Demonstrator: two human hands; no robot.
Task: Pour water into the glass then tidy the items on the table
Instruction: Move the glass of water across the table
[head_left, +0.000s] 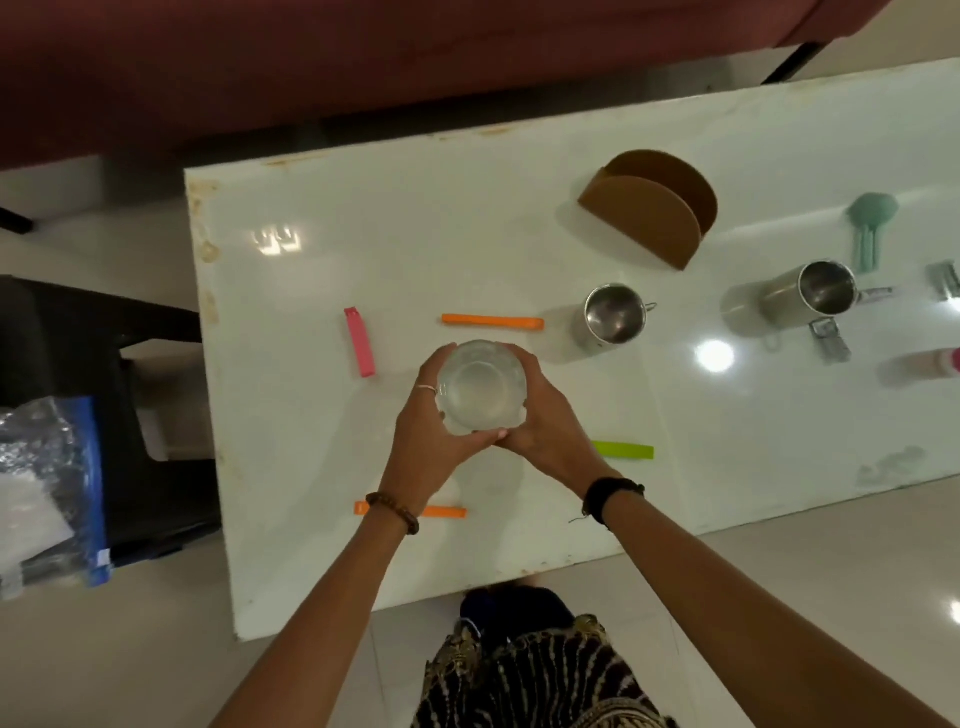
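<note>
A clear glass (482, 387) with water in it is held over the middle of the white table (779, 415). My left hand (434, 431) grips its left side and my right hand (545, 415) grips its right side, thumbs meeting at the near rim. Whether the glass touches the table is hidden by my hands. Two steel mugs (615, 318) (821, 291) stand to the right. Clips lie around: a pink clip (359, 340), an orange clip (492, 321), a green clip (626, 450) and another orange clip (441, 512) partly under my left wrist.
A brown semicircular holder (654, 208) stands at the back right. A green utensil (870, 228), metal clips (831, 340) and a pink-capped bottle (930, 364) lie at the far right. A black chair (104, 364) and a plastic bag (47, 488) are left of the table.
</note>
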